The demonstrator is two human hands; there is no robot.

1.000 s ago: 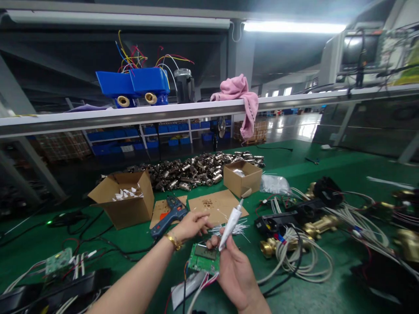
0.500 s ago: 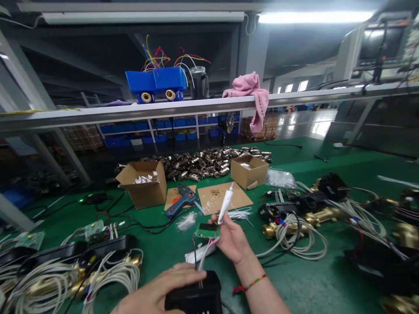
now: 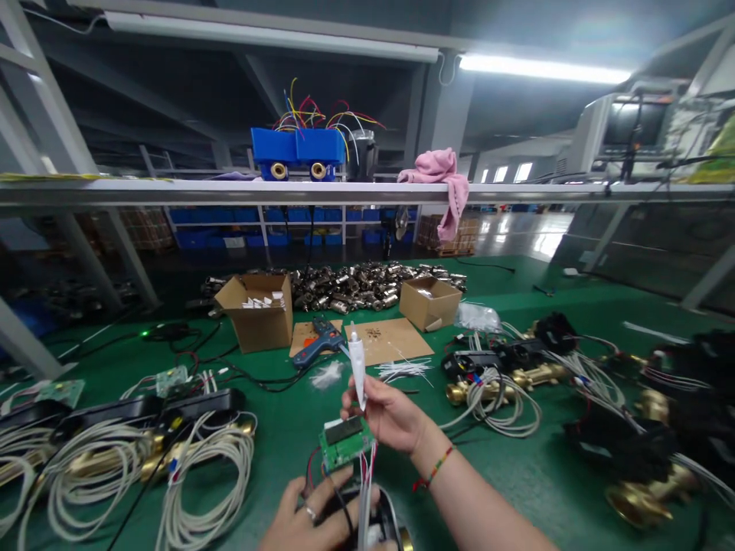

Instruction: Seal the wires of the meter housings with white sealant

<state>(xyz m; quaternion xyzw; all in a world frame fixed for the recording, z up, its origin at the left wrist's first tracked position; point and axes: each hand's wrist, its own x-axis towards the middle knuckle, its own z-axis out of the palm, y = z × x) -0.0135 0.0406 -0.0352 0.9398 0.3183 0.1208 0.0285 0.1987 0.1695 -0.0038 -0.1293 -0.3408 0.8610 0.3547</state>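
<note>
Coils of grey cable point(image 3: 207, 478) are seen at near left, beside black-and-brass assemblies point(image 3: 198, 409) on the green surface point(image 3: 287, 432). Open cardboard box point(image 3: 261, 325) with white pieces inside is placed farther back. Glue gun point(image 3: 315, 346) is laid partly on flat cardboard, clear plastic scraps point(image 3: 327, 375) just nearer. Left hand point(image 3: 325, 509) is spread at near center, fingers apart over a black housing point(image 3: 382, 511) with wires running past; whether it is firmly gripped cannot be told. Small green circuit board point(image 3: 345, 441) with a dark display is tilted above that hand, wires attached; its hold is partly hidden. White tube point(image 3: 357, 367) is gripped in the right hand point(image 3: 370, 398), nozzle up, fingers closed around its lower end. Metal fittings point(image 3: 356, 287) are heaped at far center. Thin white strips point(image 3: 405, 370) are scattered right of the tube, near a brown cardboard sheet point(image 3: 396, 342). Smaller box point(image 3: 432, 304) is set behind, clear bag point(image 3: 478, 317) just right of it. More brass parts point(image 3: 540, 375) and cables are spread at right.
</note>
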